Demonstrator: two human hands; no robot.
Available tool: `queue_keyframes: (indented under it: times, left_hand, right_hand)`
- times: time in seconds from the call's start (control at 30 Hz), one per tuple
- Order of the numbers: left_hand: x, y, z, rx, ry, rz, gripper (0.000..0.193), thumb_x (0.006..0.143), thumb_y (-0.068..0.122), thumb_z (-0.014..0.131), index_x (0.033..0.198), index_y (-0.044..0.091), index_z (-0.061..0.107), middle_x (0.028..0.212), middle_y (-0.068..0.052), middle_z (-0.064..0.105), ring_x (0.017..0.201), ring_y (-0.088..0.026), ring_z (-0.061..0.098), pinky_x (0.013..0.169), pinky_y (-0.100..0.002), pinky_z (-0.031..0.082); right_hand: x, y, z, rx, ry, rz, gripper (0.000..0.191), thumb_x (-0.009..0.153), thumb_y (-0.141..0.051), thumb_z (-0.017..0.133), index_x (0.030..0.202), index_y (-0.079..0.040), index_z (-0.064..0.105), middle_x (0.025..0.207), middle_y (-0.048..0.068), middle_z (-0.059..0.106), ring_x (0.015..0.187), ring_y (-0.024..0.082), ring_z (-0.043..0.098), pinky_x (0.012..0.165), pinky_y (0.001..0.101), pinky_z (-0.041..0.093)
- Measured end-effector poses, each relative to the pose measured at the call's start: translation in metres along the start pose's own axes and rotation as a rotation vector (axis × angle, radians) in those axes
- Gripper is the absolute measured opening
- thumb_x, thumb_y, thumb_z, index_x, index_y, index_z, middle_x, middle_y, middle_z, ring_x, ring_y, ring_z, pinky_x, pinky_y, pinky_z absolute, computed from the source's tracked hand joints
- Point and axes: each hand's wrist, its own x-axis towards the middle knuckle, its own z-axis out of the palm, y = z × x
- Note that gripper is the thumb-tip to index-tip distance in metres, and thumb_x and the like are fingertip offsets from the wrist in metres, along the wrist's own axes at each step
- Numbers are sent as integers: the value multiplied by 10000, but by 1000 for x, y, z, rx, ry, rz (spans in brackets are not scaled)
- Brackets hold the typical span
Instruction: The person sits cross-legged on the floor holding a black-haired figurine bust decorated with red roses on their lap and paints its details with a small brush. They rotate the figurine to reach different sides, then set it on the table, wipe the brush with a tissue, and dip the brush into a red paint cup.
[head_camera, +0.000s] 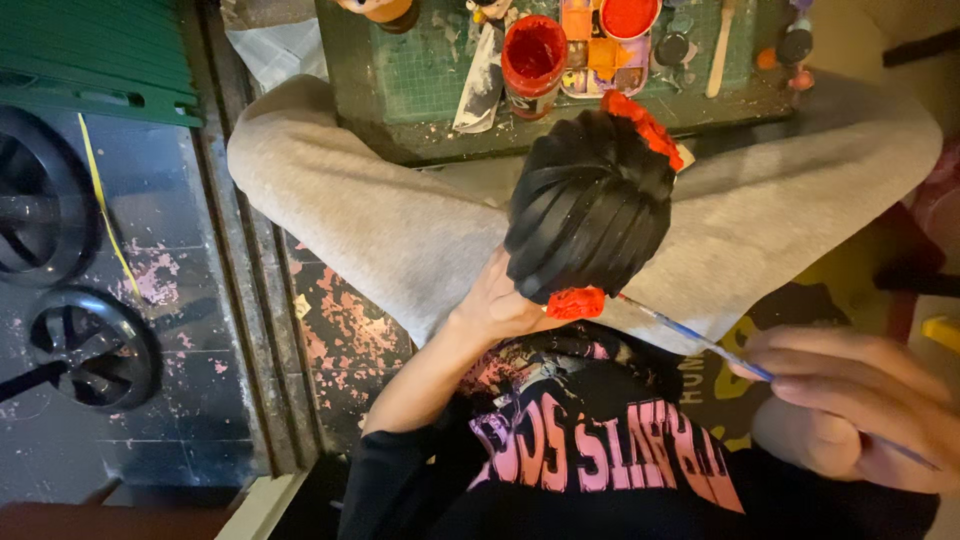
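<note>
Paint-spattered green mat with red-paint jar, left hand clamped on black figurine, right hand pinching brush.

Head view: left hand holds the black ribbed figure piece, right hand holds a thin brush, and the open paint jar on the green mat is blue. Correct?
Not quite. In the head view the open paint jar on the green mat holds red paint, not blue. The rest stands: the left hand holds the black ribbed figure piece, and the right hand holds a thin brush.
</note>
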Motion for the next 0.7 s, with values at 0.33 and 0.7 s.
queue_keyframes:
  times: [0.33,0.7]
  left_hand:
    - [4,0,-2,-12,-11,2,631,834,122,912,1360,-1,587,1455,-193,528,1377,-448,523,1159,-548,467]
    - [3,1,-3,-8,-9,-3,663,841,127,916,1395,6,571,1487,-197,500,1391,-459,514,1169,-534,468]
  right_hand:
    - [24,4,31,59,263,-168,362,1043,-277,565,983,76,619,1034,271,687,906,338,760,815,378,649]
    - [57,-14,24,54,229,-167,364,1045,-249,551,928,92,601,930,294,683,829,304,755,761,357,638]
